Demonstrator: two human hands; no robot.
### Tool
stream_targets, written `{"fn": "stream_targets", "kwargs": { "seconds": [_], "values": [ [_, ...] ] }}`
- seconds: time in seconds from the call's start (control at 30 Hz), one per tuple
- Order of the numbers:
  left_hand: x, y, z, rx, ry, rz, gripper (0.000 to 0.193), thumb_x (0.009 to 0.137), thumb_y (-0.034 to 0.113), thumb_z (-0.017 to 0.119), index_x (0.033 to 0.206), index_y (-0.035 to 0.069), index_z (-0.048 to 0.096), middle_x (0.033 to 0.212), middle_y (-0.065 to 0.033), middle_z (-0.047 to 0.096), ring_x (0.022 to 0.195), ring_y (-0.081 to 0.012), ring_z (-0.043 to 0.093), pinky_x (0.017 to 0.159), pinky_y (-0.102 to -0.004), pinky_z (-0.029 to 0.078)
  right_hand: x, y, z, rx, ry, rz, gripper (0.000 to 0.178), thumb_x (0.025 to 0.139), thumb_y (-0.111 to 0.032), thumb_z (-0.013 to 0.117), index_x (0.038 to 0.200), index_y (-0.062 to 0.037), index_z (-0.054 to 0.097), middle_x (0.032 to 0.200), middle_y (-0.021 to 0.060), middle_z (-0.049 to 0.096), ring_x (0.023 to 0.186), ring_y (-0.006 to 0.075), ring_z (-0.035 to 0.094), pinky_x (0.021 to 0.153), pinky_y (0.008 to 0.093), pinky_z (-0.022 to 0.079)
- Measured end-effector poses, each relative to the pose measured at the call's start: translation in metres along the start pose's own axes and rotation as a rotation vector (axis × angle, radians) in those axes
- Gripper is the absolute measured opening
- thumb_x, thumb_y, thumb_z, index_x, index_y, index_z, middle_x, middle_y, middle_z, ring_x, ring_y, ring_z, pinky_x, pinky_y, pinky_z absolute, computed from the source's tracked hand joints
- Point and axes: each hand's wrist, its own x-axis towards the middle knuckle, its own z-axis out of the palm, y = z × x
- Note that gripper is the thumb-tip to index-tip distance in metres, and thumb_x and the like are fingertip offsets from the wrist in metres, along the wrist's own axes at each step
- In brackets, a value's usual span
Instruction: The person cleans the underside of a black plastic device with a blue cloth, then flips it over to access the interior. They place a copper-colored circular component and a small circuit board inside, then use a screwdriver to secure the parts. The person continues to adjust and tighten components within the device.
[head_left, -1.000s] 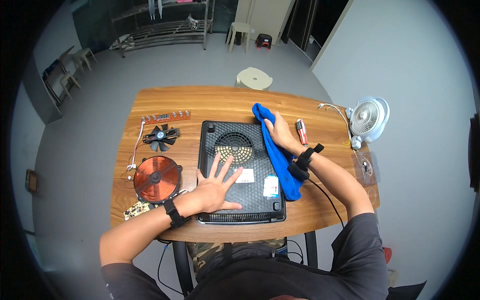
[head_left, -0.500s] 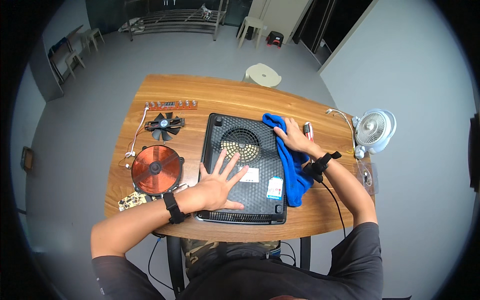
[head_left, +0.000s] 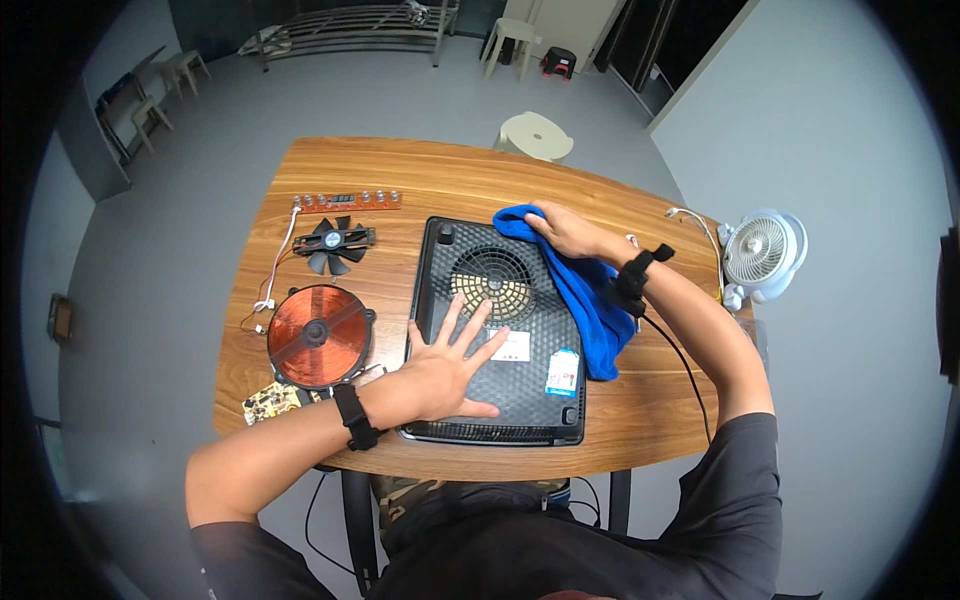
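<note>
Cloth and right hand have shifted to the far-right corner of the housing. Right fingers hold the cloth's far end; its length trails nearward along the housing's right edge. Left hand, fingers spread wide, lies flat on the housing, mid-table.

Induction cooker housing on the table
Left of it, near to far: circuit board, coil, cooling fan, button board; right: cloth, then desk fan.
</note>
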Motion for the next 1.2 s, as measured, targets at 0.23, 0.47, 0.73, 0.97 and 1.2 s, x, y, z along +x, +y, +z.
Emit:
{"fn": "stream_targets", "kwargs": {
  "seconds": [0.23,0.47,0.73,0.97,1.2],
  "values": [
    [0.002,0.002,-0.004,-0.010,-0.023,-0.001,0.112,0.083,0.080,0.060,0.166,0.019,0.015,0.172,-0.0218,-0.004,0.155,-0.0515,-0.009,0.102,-0.0871,0.023,0.059,-0.032,0.038,0.002,0.031,-0.084,0.045,0.110,-0.033,0.046,0.128,0.0068,0.056,0.126,0.0328,0.062,0.121,0.0476,0.057,0.105,0.0481,0.046],
    [0.001,0.002,-0.007,-0.013,-0.067,-0.017,0.113,0.084,0.082,0.057,0.167,0.020,0.012,0.172,-0.0207,-0.007,0.155,-0.0501,-0.012,0.103,-0.0869,0.021,0.085,-0.073,0.042,0.065,-0.048,-0.127,0.040,0.110,-0.031,0.046,0.126,0.0029,0.060,0.122,0.0273,0.064,0.116,0.0435,0.060,0.102,0.0463,0.047],
    [0.002,0.002,-0.005,0.003,-0.067,-0.021,0.113,0.083,0.084,0.056,0.167,0.021,0.011,0.172,-0.0205,-0.006,0.155,-0.0501,-0.010,0.103,-0.0863,0.022,0.092,-0.079,0.061,-0.148,-0.072,-0.493,0.028,0.107,-0.024,0.052,0.120,-0.0004,0.059,0.118,0.0214,0.061,0.114,0.0421,0.057,0.101,0.0476,0.047],
    [0.002,0.001,0.001,-0.018,-0.017,-0.007,0.112,0.083,0.084,0.057,0.167,0.024,0.012,0.172,-0.0226,-0.002,0.155,-0.0509,-0.007,0.106,-0.0849,0.017,0.066,-0.113,0.083,-0.205,-0.097,-0.759,0.024,0.103,-0.024,0.055,0.110,-0.0025,0.064,0.107,0.0179,0.067,0.116,0.0384,0.060,0.118,0.0518,0.037],
    [0.003,0.000,0.005,-0.041,-0.044,-0.004,0.111,0.085,0.084,0.053,0.167,0.025,0.008,0.172,-0.0208,0.003,0.156,-0.0486,-0.005,0.107,-0.0853,0.008,0.033,-0.128,0.090,-0.142,-0.225,-0.763,0.025,0.103,-0.023,0.057,0.117,-0.0023,0.062,0.119,0.0178,0.063,0.123,0.0368,0.058,0.119,0.0515,0.037]
  ]
}}
